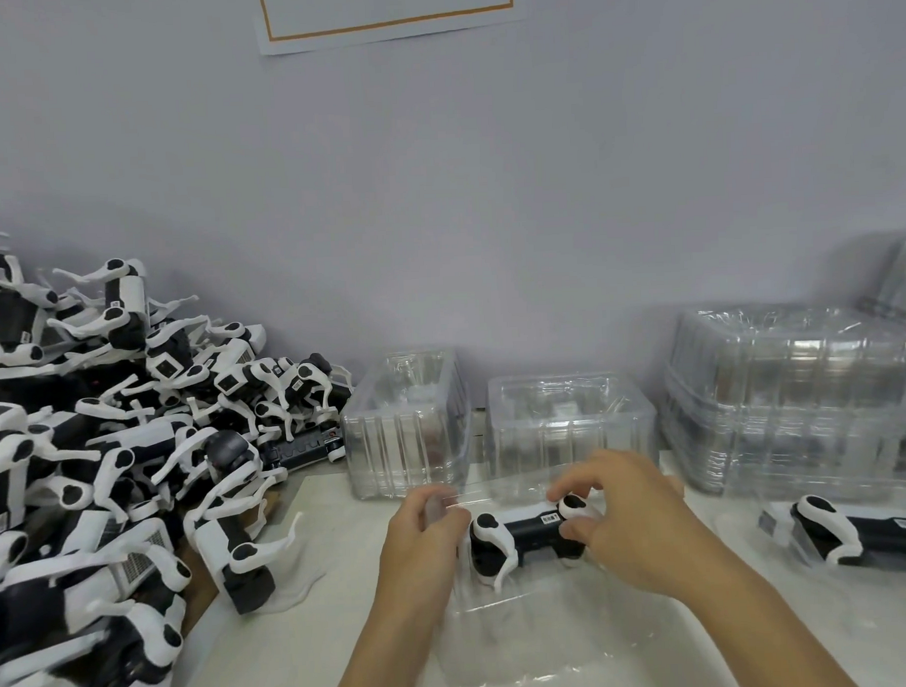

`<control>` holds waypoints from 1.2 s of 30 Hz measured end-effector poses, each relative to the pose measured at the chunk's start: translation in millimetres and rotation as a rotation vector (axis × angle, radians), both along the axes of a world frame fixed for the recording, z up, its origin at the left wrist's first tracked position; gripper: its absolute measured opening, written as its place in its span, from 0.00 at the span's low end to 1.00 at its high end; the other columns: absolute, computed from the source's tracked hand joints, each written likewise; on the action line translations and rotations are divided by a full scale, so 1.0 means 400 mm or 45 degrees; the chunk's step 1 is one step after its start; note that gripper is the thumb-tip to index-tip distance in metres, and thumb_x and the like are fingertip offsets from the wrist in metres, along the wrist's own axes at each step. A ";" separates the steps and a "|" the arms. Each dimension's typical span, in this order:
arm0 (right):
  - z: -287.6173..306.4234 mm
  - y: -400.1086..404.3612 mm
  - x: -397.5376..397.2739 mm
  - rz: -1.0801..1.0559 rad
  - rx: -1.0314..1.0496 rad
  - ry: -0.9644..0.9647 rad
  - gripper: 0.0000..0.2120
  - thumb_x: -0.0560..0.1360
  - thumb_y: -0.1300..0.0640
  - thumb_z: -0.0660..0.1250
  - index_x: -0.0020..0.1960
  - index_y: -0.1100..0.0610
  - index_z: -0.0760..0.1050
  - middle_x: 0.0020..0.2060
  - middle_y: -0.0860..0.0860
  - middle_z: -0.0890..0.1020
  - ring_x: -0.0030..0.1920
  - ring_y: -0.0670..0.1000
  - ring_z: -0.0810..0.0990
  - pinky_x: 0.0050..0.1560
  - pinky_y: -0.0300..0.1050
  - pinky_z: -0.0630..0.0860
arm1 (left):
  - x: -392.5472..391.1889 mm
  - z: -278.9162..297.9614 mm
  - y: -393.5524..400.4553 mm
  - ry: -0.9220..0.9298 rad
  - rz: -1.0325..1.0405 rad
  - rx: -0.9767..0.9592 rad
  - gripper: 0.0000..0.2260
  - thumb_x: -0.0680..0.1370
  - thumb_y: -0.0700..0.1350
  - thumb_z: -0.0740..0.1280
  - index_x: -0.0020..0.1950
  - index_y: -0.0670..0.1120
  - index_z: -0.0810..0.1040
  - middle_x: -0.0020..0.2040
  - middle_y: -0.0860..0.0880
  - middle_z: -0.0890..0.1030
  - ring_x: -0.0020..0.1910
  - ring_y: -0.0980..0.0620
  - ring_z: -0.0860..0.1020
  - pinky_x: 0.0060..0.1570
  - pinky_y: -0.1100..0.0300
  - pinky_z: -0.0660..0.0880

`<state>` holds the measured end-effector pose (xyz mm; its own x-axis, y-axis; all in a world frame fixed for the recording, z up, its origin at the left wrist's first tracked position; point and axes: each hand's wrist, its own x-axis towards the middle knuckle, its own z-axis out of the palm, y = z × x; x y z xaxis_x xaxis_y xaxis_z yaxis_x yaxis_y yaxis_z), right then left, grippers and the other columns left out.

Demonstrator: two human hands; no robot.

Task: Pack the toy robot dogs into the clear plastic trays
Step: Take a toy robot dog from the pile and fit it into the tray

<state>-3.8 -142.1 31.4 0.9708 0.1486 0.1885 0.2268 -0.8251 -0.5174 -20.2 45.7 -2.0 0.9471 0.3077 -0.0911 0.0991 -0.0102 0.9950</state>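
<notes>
At six o'clock on the table, we seat a toy robot dog [524, 538] in the clear tray [554, 643]. Our right hand [632, 522] pinches its rear end; our left hand [422, 545] seems curled around the front, probably to steady it.

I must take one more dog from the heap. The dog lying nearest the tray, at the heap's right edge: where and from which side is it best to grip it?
Probably the dark body of the nearest loose dog, from its open right side over the table. Its thin white legs stick out and tangle with the heap.
</notes>
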 end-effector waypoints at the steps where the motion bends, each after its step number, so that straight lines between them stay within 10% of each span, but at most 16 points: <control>1: -0.002 0.000 0.002 -0.007 0.004 -0.009 0.12 0.74 0.53 0.74 0.48 0.36 0.77 0.47 0.39 0.74 0.50 0.37 0.67 0.53 0.44 0.53 | -0.001 -0.001 0.001 0.002 -0.012 0.005 0.09 0.78 0.42 0.67 0.52 0.55 0.80 0.51 0.59 0.78 0.49 0.63 0.74 0.41 0.65 0.67; 10: -0.009 0.002 0.009 0.026 -0.074 -0.089 0.15 0.75 0.52 0.72 0.56 0.36 0.76 0.49 0.39 0.73 0.55 0.40 0.65 0.52 0.43 0.51 | 0.010 -0.006 -0.002 0.001 0.040 -0.035 0.08 0.78 0.42 0.66 0.53 0.54 0.80 0.52 0.60 0.78 0.50 0.63 0.73 0.43 0.63 0.68; 16: -0.015 0.038 0.001 0.268 0.195 -0.209 0.08 0.77 0.45 0.66 0.56 0.38 0.78 0.48 0.37 0.77 0.55 0.37 0.72 0.63 0.43 0.67 | 0.010 -0.014 -0.001 0.005 0.053 -0.095 0.05 0.77 0.44 0.67 0.49 0.52 0.81 0.52 0.47 0.83 0.54 0.46 0.80 0.60 0.47 0.76; 21: -0.047 0.097 -0.013 0.346 0.040 -0.200 0.13 0.77 0.39 0.60 0.59 0.37 0.75 0.52 0.35 0.77 0.57 0.37 0.69 0.61 0.40 0.56 | 0.013 -0.014 -0.002 0.005 0.045 -0.088 0.06 0.77 0.44 0.66 0.51 0.50 0.81 0.54 0.47 0.83 0.57 0.47 0.79 0.63 0.43 0.74; 36: -0.048 0.089 -0.006 0.338 0.040 -0.132 0.20 0.76 0.55 0.58 0.58 0.35 0.80 0.51 0.35 0.79 0.55 0.41 0.74 0.66 0.45 0.64 | 0.010 -0.010 -0.005 -0.029 0.034 -0.067 0.08 0.78 0.42 0.65 0.54 0.51 0.79 0.53 0.54 0.79 0.51 0.59 0.75 0.43 0.60 0.70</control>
